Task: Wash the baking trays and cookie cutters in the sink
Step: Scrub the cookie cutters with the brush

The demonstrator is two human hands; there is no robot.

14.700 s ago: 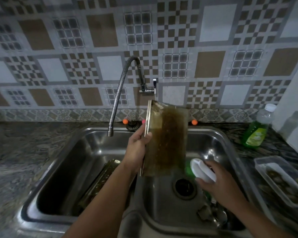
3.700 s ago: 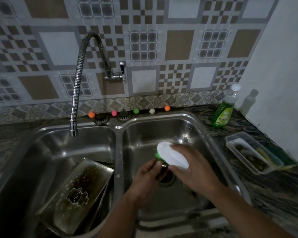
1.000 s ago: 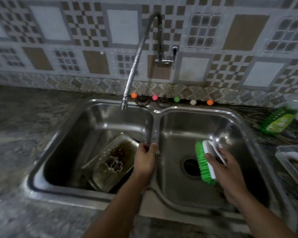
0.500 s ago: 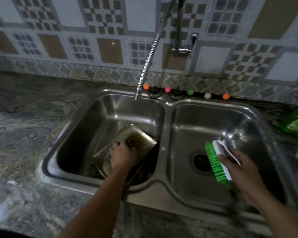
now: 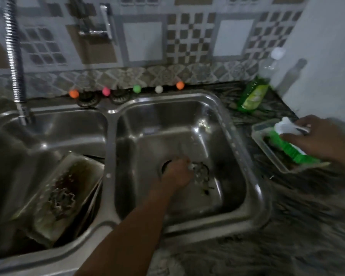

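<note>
1. Head view: a stainless double-bowl sink (image 5: 255, 188) is set into a dark stone counter (image 5: 287, 232), with a patterned tile wall behind it.
2. The left hand (image 5: 176, 174) reaches down into the right bowl, at the drain (image 5: 167, 166). Its fingertips are on a cookie cutter (image 5: 200, 172) with a wavy outline that lies on the bowl floor just beside the drain. The frame is too blurred to tell whether the fingers pinch the cutter or only touch it.
3. The right hand (image 5: 319, 136) is out over the counter to the right of the sink, its fingers curled round the white handle of a scrub brush (image 5: 289, 144) with green bristles. The brush sits in or just over a clear plastic tray (image 5: 267, 148) on the counter; contact cannot be told.
4. In the left bowl a stained baking tray (image 5: 48, 212) leans tilted, its upper end towards the divider. A second wavy-edged cookie cutter (image 5: 62, 200) lies on its dirty face. The edge of another tray shows under it.
5. The coiled metal faucet hose (image 5: 14, 56) hangs over the left bowl, its nozzle near the rim.
6. A green dish soap bottle (image 5: 253, 94) stands on the counter behind the plastic tray, near the white side wall.
7. Five small coloured balls (image 5: 136, 89) sit in a row along the back edge of the sink.
</note>
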